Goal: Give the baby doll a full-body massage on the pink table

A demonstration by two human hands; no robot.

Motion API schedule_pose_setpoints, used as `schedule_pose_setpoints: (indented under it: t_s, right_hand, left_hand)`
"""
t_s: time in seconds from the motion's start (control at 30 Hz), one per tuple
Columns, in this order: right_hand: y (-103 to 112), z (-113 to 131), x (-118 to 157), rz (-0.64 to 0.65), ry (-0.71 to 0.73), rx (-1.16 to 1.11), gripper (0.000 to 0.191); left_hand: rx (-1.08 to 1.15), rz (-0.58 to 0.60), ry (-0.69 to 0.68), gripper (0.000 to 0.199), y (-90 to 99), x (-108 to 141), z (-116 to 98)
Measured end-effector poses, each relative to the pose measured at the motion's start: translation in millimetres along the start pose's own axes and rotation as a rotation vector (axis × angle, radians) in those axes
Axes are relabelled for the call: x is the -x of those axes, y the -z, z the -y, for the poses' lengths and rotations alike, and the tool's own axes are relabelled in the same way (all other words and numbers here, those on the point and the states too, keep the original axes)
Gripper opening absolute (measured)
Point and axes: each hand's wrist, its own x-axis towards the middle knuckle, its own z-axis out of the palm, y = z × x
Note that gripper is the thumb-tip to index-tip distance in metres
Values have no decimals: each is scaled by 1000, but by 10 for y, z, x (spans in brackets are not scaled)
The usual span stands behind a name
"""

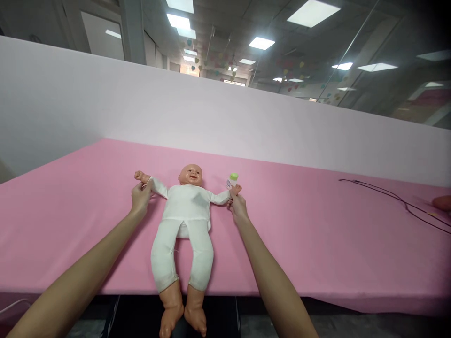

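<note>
A baby doll (188, 206) lies on its back at the centre-left of the frame, its head toward the top and its legs pointing down toward the viewer. It wears a white long-sleeved top (186, 202) and white trousers (202, 256); its bare feet reach past the near edge of the bench (299, 244) at the bottom of the frame. Both its arms are spread out to the sides.

The left hand (141, 199) has its fingers closed around the doll's wrist on the left side of the frame, by the sleeve cuff. The right hand (239, 207) holds the other wrist in the same way, fingers drawn together near the cuff. Just beyond that wrist, right of the doll's head, stands a small bottle (233, 178) with a light green cap, partly hidden by the doll's hand.

Pink cloth (70, 211) covers the bench. Well apart, toward the right edge of the frame, lie a thin dark cord (391, 193) and a rounded brownish object (442, 203), cut off by the frame. A white partition (211, 112) crosses behind the bench, and bright ceiling lights (313, 12) show above it.
</note>
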Motion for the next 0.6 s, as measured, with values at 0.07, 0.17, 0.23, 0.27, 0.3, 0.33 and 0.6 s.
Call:
schedule_pose_setpoints:
  t_s: [0.07,0.17,0.23,0.27,0.3,0.33,0.6]
  right_hand:
    - [10,16,-1,53,-12,-49,36]
    - [-52,84,94,207,188,-9,46]
    - [-111,122,187,322,337,72,55]
    - [-139,131,234,388,394,129,55]
    - [-162,132,279,465,439,195,52]
    - [-181,128,319,550,481,262,47]
    - [-256,98,449,749,564,375,35]
  left_hand:
    - [17,62,-72,39,8,-23,-11]
    - [-67,242,-299,38,-9,49,-89]
    - [-234,396,-517,35,-22,117,-132]
    - [-332,472,-646,32,-27,143,-142]
    - [-424,536,-777,29,-31,162,-143]
    - [-502,584,-895,27,-34,171,-136]
    - [-616,561,-982,32,-38,211,-103]
